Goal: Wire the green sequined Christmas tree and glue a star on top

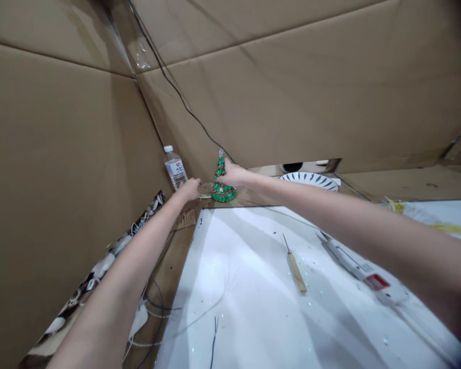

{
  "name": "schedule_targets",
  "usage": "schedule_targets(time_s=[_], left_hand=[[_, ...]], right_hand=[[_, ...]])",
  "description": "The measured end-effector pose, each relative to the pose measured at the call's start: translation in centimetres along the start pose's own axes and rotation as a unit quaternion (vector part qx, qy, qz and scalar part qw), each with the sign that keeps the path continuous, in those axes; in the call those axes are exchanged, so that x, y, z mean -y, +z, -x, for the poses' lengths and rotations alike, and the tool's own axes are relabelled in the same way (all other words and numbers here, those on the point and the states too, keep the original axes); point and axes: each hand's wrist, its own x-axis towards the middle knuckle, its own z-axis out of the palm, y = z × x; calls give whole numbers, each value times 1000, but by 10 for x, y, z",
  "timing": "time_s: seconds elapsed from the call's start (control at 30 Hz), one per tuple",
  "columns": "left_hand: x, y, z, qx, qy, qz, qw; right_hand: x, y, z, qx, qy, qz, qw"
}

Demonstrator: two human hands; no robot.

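Note:
A small green beaded Christmas tree point(223, 193) with red trim and a clear tip stands upright at the far edge of the work surface. My right hand point(234, 174) is closed around its upper right side. To the left of the tree is my left hand point(191, 189), its fingers curled and partly hidden. Some thin pale strands point(205, 196) lie between that hand and the tree's base; whether the fingers hold them is unclear. A clear water bottle point(175, 169) with a white cap stands just behind my left hand.
On the white board point(238, 266) lie a wooden-handled awl point(295, 271), a white glue gun point(369, 274) and a dark wire piece point(214, 341). A striped plate point(311, 179) sits at the back. Cardboard walls point(272, 102) enclose the space; a black cable point(176, 95) hangs down.

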Motion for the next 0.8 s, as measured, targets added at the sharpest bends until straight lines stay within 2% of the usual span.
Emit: schedule_targets(time_s=[0.1, 0.2, 0.37, 0.47, 0.6, 0.8], left_hand=[[6, -14, 20, 12, 0, 7, 1000], [16, -28, 51, 41, -14, 9, 999], [29, -51, 113, 104, -48, 7, 993], [28, -61, 142, 121, -50, 10, 991], [18, -73, 163, 95, -43, 19, 994], [-3, -82, 177, 19, 2, 71, 997]], right_hand=[[8, -29, 26, 53, -40, 14, 998], [5, -60, 61, 69, -75, 30, 994], [-23, -108, 143, 47, -80, 74, 993], [-47, -133, 197, -3, -46, 101, 994], [-81, -167, 257, -47, 30, 94, 994], [-142, -210, 328, -154, 115, 53, 980]])
